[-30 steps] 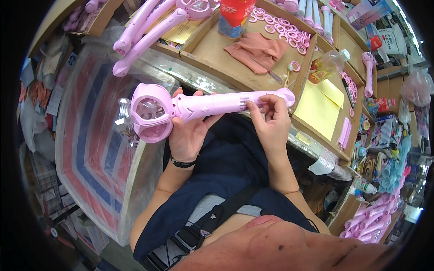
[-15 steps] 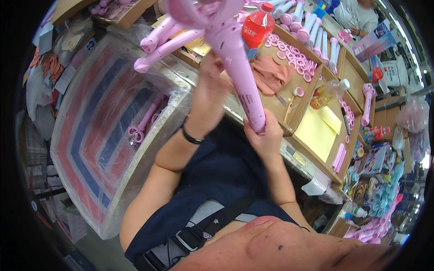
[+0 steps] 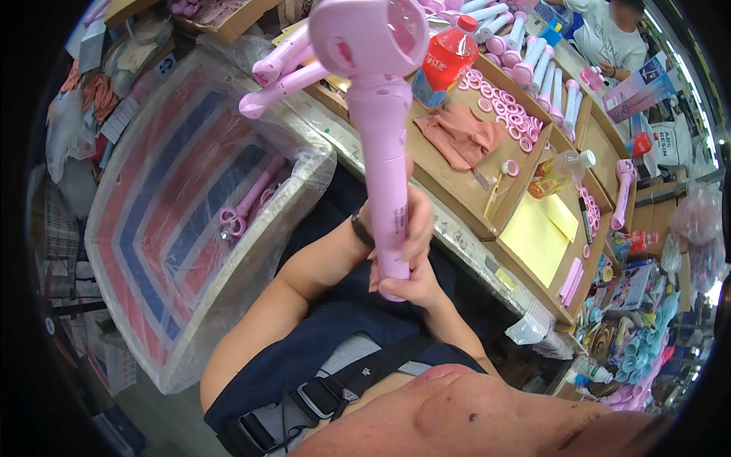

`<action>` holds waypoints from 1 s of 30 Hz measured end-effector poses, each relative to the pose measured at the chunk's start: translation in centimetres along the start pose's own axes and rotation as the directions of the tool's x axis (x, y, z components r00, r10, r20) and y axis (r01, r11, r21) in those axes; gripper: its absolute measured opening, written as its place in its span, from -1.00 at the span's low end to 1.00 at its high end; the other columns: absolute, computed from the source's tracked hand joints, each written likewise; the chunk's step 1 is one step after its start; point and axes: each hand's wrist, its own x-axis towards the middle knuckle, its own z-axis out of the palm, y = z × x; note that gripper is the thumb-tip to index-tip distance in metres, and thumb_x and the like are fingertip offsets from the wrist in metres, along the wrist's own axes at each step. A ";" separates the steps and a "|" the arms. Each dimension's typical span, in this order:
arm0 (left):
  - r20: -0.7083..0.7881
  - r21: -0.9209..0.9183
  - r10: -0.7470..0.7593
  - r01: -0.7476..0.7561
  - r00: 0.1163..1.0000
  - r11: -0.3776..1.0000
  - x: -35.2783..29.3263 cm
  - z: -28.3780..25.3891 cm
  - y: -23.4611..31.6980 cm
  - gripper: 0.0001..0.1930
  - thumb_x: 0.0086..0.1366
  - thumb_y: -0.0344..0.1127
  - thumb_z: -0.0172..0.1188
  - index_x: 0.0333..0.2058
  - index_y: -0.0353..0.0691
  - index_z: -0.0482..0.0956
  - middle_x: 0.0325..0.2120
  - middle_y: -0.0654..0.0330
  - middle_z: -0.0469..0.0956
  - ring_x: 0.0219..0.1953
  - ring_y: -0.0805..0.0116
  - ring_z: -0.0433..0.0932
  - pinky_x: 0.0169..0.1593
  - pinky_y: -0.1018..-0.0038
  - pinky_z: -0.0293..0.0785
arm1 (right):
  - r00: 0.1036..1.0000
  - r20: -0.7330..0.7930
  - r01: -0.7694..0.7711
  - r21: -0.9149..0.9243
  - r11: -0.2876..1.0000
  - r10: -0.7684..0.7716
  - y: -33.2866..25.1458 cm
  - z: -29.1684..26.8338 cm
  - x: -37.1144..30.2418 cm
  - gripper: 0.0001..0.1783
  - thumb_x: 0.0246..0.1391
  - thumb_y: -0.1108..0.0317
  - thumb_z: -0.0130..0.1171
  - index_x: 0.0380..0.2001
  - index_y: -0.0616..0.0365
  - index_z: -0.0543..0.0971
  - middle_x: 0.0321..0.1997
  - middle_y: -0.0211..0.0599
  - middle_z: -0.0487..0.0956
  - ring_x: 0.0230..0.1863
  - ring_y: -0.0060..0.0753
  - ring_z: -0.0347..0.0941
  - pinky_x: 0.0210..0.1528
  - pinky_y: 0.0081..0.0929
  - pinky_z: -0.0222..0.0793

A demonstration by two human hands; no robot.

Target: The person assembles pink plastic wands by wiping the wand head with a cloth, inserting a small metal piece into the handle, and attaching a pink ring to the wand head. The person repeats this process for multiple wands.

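A pink plastic wand (image 3: 383, 164) with a round, hollowed head stands nearly upright in front of me, head at the top. My left hand (image 3: 416, 221) passes behind its handle, and the fingers curl round to the right side. Lower down, my right hand (image 3: 420, 284) grips the bottom end, with the thumb across it. The wand hides part of both palms. Behind its head, more pink wands (image 3: 282, 90) jut over the table's left edge.
A plastic-lined bin (image 3: 171, 228) at the left holds a pink wand (image 3: 247, 202). Cardboard trays on the table bear pink rings (image 3: 506, 107), an orange cloth (image 3: 461, 137), yellow paper (image 3: 537, 240) and bottles, including a red-labelled one (image 3: 448, 61). A person (image 3: 609, 38) is at the far right.
The wand has come down and turned more upright, its head now fully showing. My left hand has slid from near the head to the lower handle. The right hand has moved lower and left.
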 end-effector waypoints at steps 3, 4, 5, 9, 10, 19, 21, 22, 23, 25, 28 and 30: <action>-0.318 0.395 0.214 -0.076 0.923 0.915 -1.3 1.2 -0.2 -0.31 0.34 0.24 -0.38 -0.40 -0.32 0.49 -0.59 0.05 0.53 -0.54 0.25 0.53 -0.24 0.33 0.50 | 0.976 -0.216 -0.048 -0.086 0.995 0.028 0.3 -0.7 -0.2 -0.58 -0.06 0.46 0.26 -0.10 0.30 0.41 -0.34 -0.31 0.54 -0.37 -0.57 0.46 -0.30 -0.63 0.37; -0.549 0.518 0.318 0.016 0.773 0.855 -1.4 1.5 -0.6 -0.32 0.35 0.24 -0.40 -0.31 -0.32 0.47 -0.51 0.07 0.54 -0.43 0.27 0.54 -0.18 0.35 0.48 | 0.931 -0.361 -0.031 -0.224 0.974 -0.054 0.5 -1.0 -0.2 -0.58 -0.07 0.45 0.27 -0.11 0.31 0.42 -0.31 -0.33 0.54 -0.32 -0.53 0.47 -0.24 -0.57 0.39; -0.637 0.603 0.451 0.039 0.625 0.797 -1.7 1.9 -0.9 -0.32 0.36 0.23 -0.43 -0.21 -0.31 0.45 -0.42 0.10 0.55 -0.32 0.29 0.56 -0.11 0.36 0.46 | 0.852 -0.486 -0.043 -0.435 0.900 -0.194 0.9 -1.3 0.0 -0.55 -0.09 0.40 0.29 -0.11 0.30 0.42 -0.32 -0.25 0.55 -0.32 -0.42 0.51 -0.24 -0.50 0.41; -0.557 0.796 0.602 0.161 0.571 0.584 -1.9 2.2 -1.8 -0.46 0.38 0.06 -0.20 0.13 -0.25 0.16 -0.09 0.04 0.47 -0.05 0.29 0.48 0.04 0.34 0.37 | 0.696 -0.499 -0.180 -0.818 0.547 -0.517 2.6 -2.0 0.2 -0.53 -0.15 0.31 0.34 -0.14 0.22 0.47 -0.30 -0.06 0.54 -0.31 -0.20 0.53 -0.23 -0.41 0.42; -0.559 0.805 0.633 0.169 0.535 0.568 -1.9 2.2 -1.7 -0.49 0.38 -0.01 -0.14 0.14 -0.25 0.15 -0.11 0.06 0.48 -0.09 0.32 0.50 0.00 0.37 0.39 | 0.706 -0.488 -0.157 -0.815 0.559 -0.514 3.2 -1.9 0.0 -0.53 -0.16 0.31 0.34 -0.14 0.21 0.47 -0.30 -0.07 0.55 -0.31 -0.20 0.53 -0.24 -0.40 0.42; -0.597 0.724 0.626 0.001 0.502 0.690 -2.9 1.1 -0.9 -0.52 0.33 -0.20 0.01 0.17 -0.19 0.15 -0.27 0.15 0.49 -0.31 0.41 0.50 -0.19 0.47 0.45 | 0.753 -0.483 -0.142 -0.783 0.606 -0.447 6.0 -1.9 -1.6 -0.50 -0.17 0.30 0.36 -0.12 0.22 0.46 -0.29 -0.09 0.55 -0.33 -0.21 0.52 -0.22 -0.44 0.41; -0.607 0.711 0.598 0.020 0.523 0.703 -3.0 0.9 -0.8 -0.58 0.30 -0.09 0.05 0.03 -0.17 0.27 -0.25 0.15 0.50 -0.31 0.41 0.51 -0.19 0.47 0.45 | 0.761 -0.457 -0.144 -0.811 0.567 -0.461 5.7 -2.2 -2.0 -0.48 -0.17 0.29 0.36 -0.11 0.23 0.45 -0.31 -0.15 0.56 -0.33 -0.27 0.52 -0.21 -0.46 0.41; -0.609 0.707 0.588 0.028 0.533 0.706 -3.0 0.8 -0.7 -0.60 0.29 -0.04 0.07 -0.04 -0.16 0.33 -0.24 0.15 0.51 -0.31 0.40 0.52 -0.19 0.47 0.45 | 0.793 -0.488 -0.143 -0.730 0.668 -0.364 5.4 -2.4 -2.2 -0.49 -0.16 0.31 0.35 -0.10 0.24 0.44 -0.31 -0.19 0.55 -0.33 -0.36 0.50 -0.22 -0.49 0.40; -0.584 0.665 0.559 -0.048 0.589 0.746 -2.9 0.8 -0.2 -0.55 0.28 0.03 0.05 -0.02 -0.17 0.33 -0.23 0.14 0.51 -0.31 0.38 0.52 -0.19 0.46 0.45 | 0.828 -0.495 -0.145 -0.643 0.752 -0.264 5.1 -2.6 -2.6 -0.49 -0.15 0.33 0.34 -0.10 0.26 0.43 -0.32 -0.22 0.54 -0.34 -0.45 0.47 -0.23 -0.52 0.39; -0.509 0.560 0.516 -0.191 0.689 0.807 -2.6 1.0 1.2 -0.43 0.26 0.16 0.00 0.03 -0.19 0.32 -0.21 0.12 0.51 -0.30 0.35 0.52 -0.19 0.44 0.45 | 0.915 -0.403 -0.158 -0.377 0.913 -0.008 4.4 -3.1 -3.4 -0.47 -0.16 0.32 0.34 -0.10 0.27 0.42 -0.35 -0.26 0.53 -0.36 -0.51 0.46 -0.25 -0.54 0.38; -0.345 0.763 0.697 -0.244 0.629 0.599 -1.7 1.4 4.2 -0.12 0.09 0.47 -0.13 0.09 -0.25 0.26 -0.12 0.06 0.47 -0.15 0.22 0.52 -0.05 0.30 0.45 | 0.968 -0.048 -0.239 0.110 0.965 0.245 3.8 -3.8 -4.5 -0.37 -0.22 0.13 0.30 -0.11 0.29 0.38 -0.50 -0.24 0.51 -0.46 -0.38 0.49 -0.33 -0.50 0.39; -0.387 0.745 0.730 -0.275 0.563 0.607 -1.1 1.6 5.0 -0.06 0.06 0.52 -0.18 0.11 -0.26 0.24 -0.08 0.03 0.44 -0.08 0.19 0.49 0.02 0.25 0.43 | 0.974 0.146 -0.223 0.467 0.856 0.174 4.1 -4.1 -4.5 -0.37 -0.18 0.11 0.28 -0.09 0.30 0.37 -0.51 -0.26 0.48 -0.50 -0.40 0.45 -0.38 -0.53 0.35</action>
